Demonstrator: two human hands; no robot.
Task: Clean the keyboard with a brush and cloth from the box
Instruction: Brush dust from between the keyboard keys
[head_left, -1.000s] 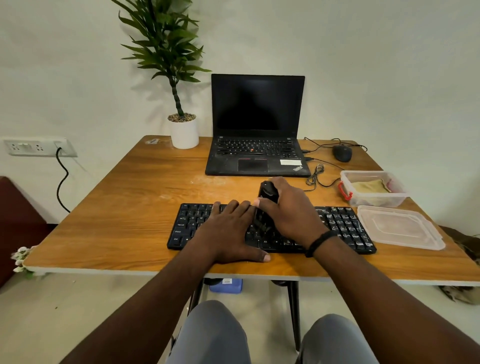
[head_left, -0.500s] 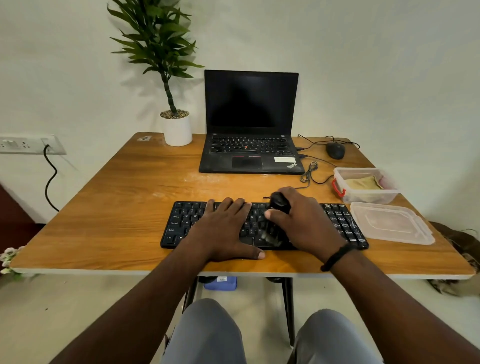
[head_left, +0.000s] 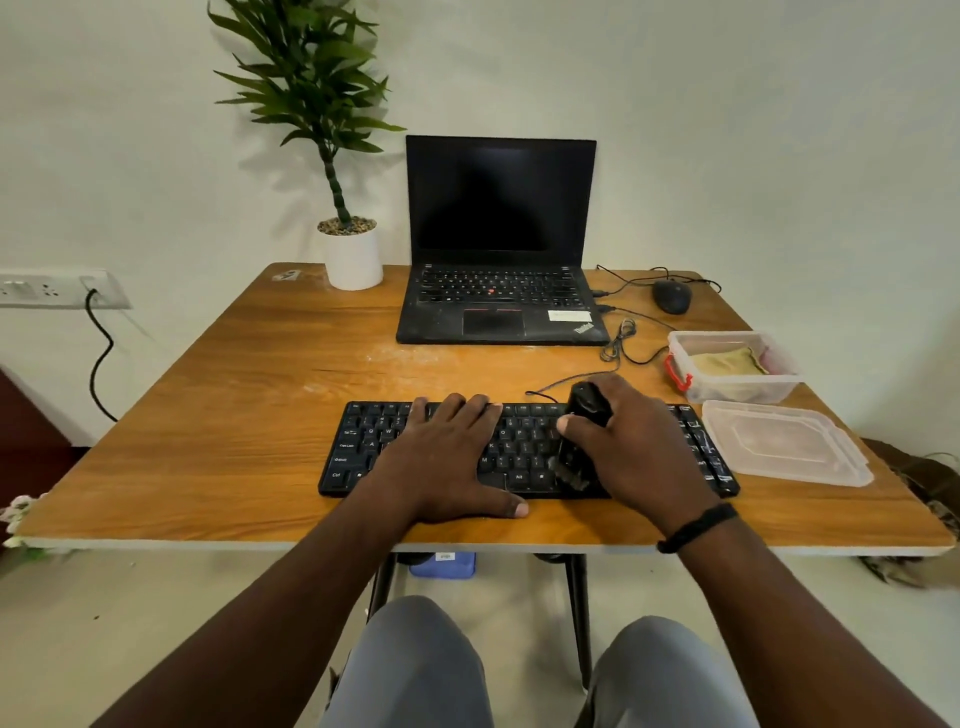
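A black keyboard lies near the front edge of the wooden table. My left hand rests flat on its left half, fingers straight. My right hand grips a black brush, whose bristles touch the keys right of the keyboard's middle. A clear plastic box with a red latch stands at the right and holds a folded yellowish cloth. Its clear lid lies beside the keyboard's right end.
An open black laptop stands at the back centre. A potted plant is left of it, and a black mouse with coiled cable is at the back right. A wall socket with a black cord is on the left.
My right hand has carried the brush rightward along the keyboard, from its middle toward the right half. My left hand has stayed pressed on the left half.
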